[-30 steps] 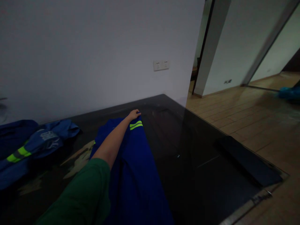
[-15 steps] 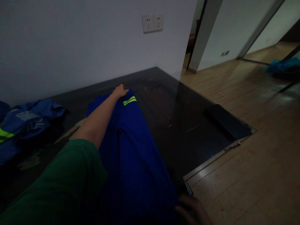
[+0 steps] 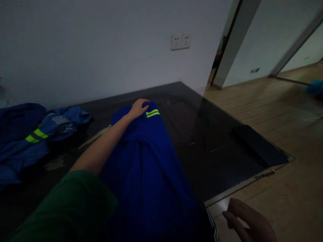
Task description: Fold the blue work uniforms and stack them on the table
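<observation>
A bright blue work garment (image 3: 156,168) with a yellow-green reflective stripe (image 3: 152,113) lies lengthwise on a dark glossy tabletop (image 3: 214,161). My left hand (image 3: 140,107) rests on its far end beside the stripe, fingers laid over the cloth and thumb apart. At lower right my right hand (image 3: 248,222) is off the garment, past the table's edge above the floor. Its fingers are curled with the tips close together, and nothing shows in them. The near end of the garment fades into shadow.
More blue clothing (image 3: 58,126) with a reflective band is heaped on the left. A dark flat object (image 3: 261,144) lies at the table's right corner. Behind the table stands a white wall (image 3: 101,50) with sockets (image 3: 180,41); wooden floor (image 3: 297,188) is at right.
My right hand has come off the garment's near edge and moved right. My left hand stays at the far end, its fingers now flatter. The view has shifted left and up.
</observation>
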### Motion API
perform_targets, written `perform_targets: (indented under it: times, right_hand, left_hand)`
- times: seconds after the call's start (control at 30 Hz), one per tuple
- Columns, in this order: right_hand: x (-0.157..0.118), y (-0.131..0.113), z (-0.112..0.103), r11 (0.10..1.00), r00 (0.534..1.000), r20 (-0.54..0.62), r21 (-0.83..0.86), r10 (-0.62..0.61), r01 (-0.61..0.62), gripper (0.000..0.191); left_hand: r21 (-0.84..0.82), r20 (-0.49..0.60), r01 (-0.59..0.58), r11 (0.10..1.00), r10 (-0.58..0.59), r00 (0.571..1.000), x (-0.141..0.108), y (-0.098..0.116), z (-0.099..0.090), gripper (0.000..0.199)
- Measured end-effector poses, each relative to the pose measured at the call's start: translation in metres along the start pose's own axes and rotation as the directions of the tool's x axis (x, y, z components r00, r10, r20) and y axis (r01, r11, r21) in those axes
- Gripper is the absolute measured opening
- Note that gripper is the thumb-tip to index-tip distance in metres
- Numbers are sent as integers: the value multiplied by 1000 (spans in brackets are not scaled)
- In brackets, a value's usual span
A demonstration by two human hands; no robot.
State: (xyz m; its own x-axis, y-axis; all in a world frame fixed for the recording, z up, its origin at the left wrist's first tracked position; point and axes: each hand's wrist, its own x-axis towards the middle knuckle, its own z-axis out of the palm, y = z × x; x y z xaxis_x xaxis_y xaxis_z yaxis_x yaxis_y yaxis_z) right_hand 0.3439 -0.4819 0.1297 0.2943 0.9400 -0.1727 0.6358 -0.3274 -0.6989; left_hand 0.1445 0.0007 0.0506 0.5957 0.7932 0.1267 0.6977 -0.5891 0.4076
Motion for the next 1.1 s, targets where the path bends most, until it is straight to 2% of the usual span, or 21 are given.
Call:
perform_targets:
  times: [0.07, 0.13, 0.2, 0.27, 0.33, 0.4, 0.43, 0.5, 0.6, 0.7, 0.77, 0.83, 0.93, 1.03, 1.1]
  right_hand:
    - [35, -25, -15, 977, 974, 85, -2, -211, 212, 38]
    - [78, -55, -13, 900, 886, 167, 22, -433, 436, 32]
    - [124, -87, 6, 787, 751, 273, 33, -601, 617, 30]
    - [167, -116, 36, 642, 587, 405, 1, -701, 767, 32]
    - [203, -138, 66, 477, 445, 520, -80, -729, 875, 34]
    - [230, -154, 90, 320, 347, 626, -160, -699, 934, 32]
    - [239, -159, 98, 254, 318, 671, -196, -670, 947, 29]
    - [251, -166, 108, 149, 289, 740, -251, -608, 956, 24]
    - [258, -173, 114, 34, 254, 791, -284, -557, 958, 23]
    - [260, -179, 115, -49, 185, 817, -252, -546, 967, 22]
    - [264, -184, 112, -55, 147, 819, -213, -554, 976, 18]
    - [273, -190, 106, 5, 133, 806, -159, -577, 987, 14]
    - [287, -198, 98, 189, 155, 800, -52, -580, 981, 11]
    - [298, -205, 96, 382, 194, 837, 20, -512, 924, 12]
    - [301, -209, 99, 473, 200, 866, 46, -457, 880, 15]
  left_hand:
    - [-74, 74, -109, 991, 114, 991, -32, 5, -24, 32]
    - [-112, 146, -151, 982, 167, 975, -71, 10, -47, 34]
    - [-122, 224, -127, 984, 152, 963, -111, 12, -62, 37]
    - [-132, 272, -78, 988, 112, 956, -148, 12, -69, 40]
    - [-149, 271, -59, 987, 98, 958, -179, 9, -67, 45]
    - [-144, 230, -68, 987, 100, 968, -202, 5, -58, 49]
    - [-126, 202, -72, 989, 96, 975, -210, 2, -52, 50]
    - [-62, 140, -64, 996, 72, 988, -222, -1, -41, 50]
    - [49, 75, -53, 997, 49, 996, -228, -2, -32, 51]
    - [130, 72, -54, 990, 45, 996, -226, -1, -31, 47]
    - [164, 79, -62, 984, 50, 996, -225, -2, -33, 44]
    - [191, 75, -76, 979, 63, 995, -225, -3, -33, 45]
    - [233, 58, -85, 969, 74, 996, -225, -3, -34, 43]
    - [255, 54, -103, 961, 92, 994, -224, -1, -37, 38]
    - [242, 72, -132, 961, 118, 990, -224, 3, -40, 36]
